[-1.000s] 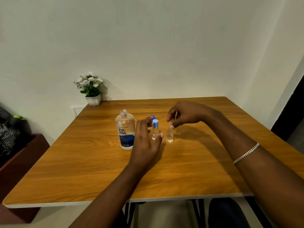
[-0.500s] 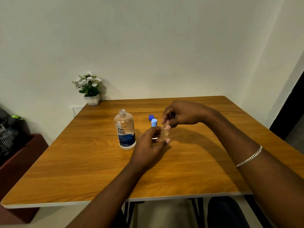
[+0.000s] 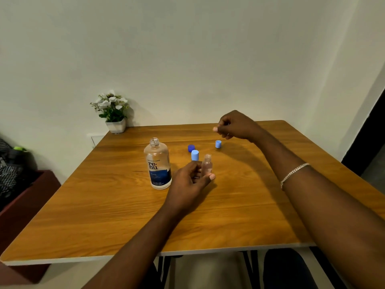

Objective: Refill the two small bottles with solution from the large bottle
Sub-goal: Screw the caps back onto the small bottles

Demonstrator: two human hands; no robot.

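The large renu bottle [image 3: 157, 163] stands uncapped on the wooden table [image 3: 239, 205], about a third full. My left hand [image 3: 190, 181] grips a small clear bottle [image 3: 207, 164], upright and uncapped, just right of it. A second small bottle with a light-blue cap [image 3: 195, 155] stands right behind my left fingers. A loose light-blue cap [image 3: 218, 144] lies on the table farther back. My right hand [image 3: 235, 126] hovers above that cap, fingers curled, holding nothing. A dark-blue cap [image 3: 191, 148] lies behind the capped bottle.
A white pot of white flowers [image 3: 113, 113] sits at the table's back left corner. A dark red bin with clothes [image 3: 23, 184] stands left of the table. A dark doorway [image 3: 373, 130] is at the right.
My right hand took the light-blue cap off the small bottle, set it on the table farther back and lifted away. My left hand closed round the small bottle.
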